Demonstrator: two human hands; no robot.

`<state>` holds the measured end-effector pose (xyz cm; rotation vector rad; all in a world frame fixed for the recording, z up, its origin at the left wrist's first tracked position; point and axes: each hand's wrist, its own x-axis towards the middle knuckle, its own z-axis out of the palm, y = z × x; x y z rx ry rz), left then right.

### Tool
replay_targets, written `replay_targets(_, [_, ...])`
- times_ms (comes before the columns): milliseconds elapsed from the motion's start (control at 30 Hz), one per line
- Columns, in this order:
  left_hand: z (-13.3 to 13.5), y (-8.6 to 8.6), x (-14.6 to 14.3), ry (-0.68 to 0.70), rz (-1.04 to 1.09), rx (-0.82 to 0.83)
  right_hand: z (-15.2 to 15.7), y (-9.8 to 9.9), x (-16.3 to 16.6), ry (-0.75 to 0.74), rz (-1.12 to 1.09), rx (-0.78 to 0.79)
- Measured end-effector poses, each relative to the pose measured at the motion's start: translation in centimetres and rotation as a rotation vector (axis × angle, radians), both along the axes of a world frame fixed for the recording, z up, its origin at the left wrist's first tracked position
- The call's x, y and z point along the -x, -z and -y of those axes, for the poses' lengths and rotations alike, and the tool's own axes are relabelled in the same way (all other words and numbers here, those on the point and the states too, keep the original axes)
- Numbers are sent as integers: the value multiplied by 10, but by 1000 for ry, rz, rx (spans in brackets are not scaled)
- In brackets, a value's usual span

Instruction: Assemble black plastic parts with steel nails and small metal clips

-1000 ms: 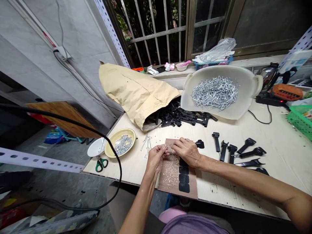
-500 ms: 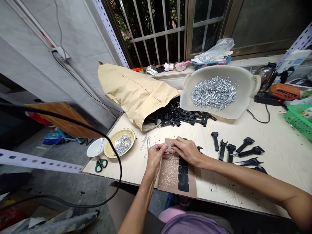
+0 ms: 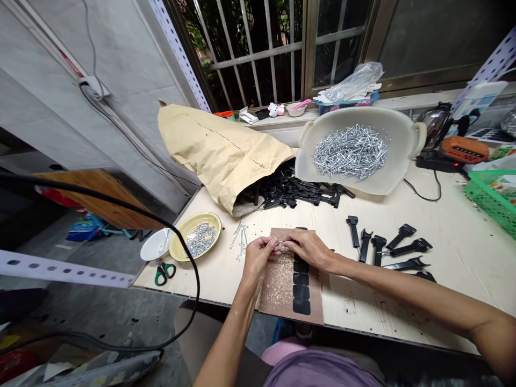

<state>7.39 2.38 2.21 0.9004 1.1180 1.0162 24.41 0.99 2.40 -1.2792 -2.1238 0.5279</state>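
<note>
My left hand (image 3: 260, 257) pinches one end of a thin silvery screw (image 3: 281, 242). From the other side, my right hand (image 3: 309, 248) closes its fingertips on the same screw; its tip is hidden by the fingers. Both hands are over a brown board (image 3: 278, 301) sprinkled with pale flecks and bearing a column of black square pads (image 3: 301, 292). Left of the board, several loose screws (image 3: 241, 239) lie on the table. A yellow dish (image 3: 217, 228) there holds small shiny metal pieces (image 3: 200, 239). Several black plastic handle-like parts (image 3: 379, 248) lie to the right.
A paper sack (image 3: 226, 153) spills black parts (image 3: 298, 188) at the back. Beside it, a tilted pale basin (image 3: 397, 177) holds many screws (image 3: 350, 153). Green-handled scissors (image 3: 164, 272) and a white dish (image 3: 151, 248) lie left; a green basket (image 3: 489, 196) stands far right. A black cable (image 3: 193, 269) loops at left.
The view has shifted slightly. My right hand's fingers have drawn in a little around the screw, while my left hand keeps its pinch.
</note>
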Motion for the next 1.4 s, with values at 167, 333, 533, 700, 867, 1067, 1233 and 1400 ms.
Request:
replay_targets(167, [8,1,-12,53,-2,0,13,-1,-25,86,56,2])
replay_targets(333, [14,5,-11,55,-182,-76,20,11,-60,173,196,-58])
replay_targets(533, [24,17,-10,-64,-416,-290,12,22,-70,221,273,-142])
replay_targets(700, [28,28,-13,-134,-512,-350,53,31,-48,-97,212,-120])
replay_targets(867, [28,31,-13,-129,-556,-356,46,19,-50,-136,215,-83])
replay_targets(1067, [28,33,-11,-144,-545,-340,44,13,-52,-259,157,-58])
replay_targets(1233, [26,33,-12,-170,-525,-334,30,23,-61,-131,142,-57])
replay_targets(1400, [27,35,-12,-163,-535,-333,0,25,-73,-73,184,-80])
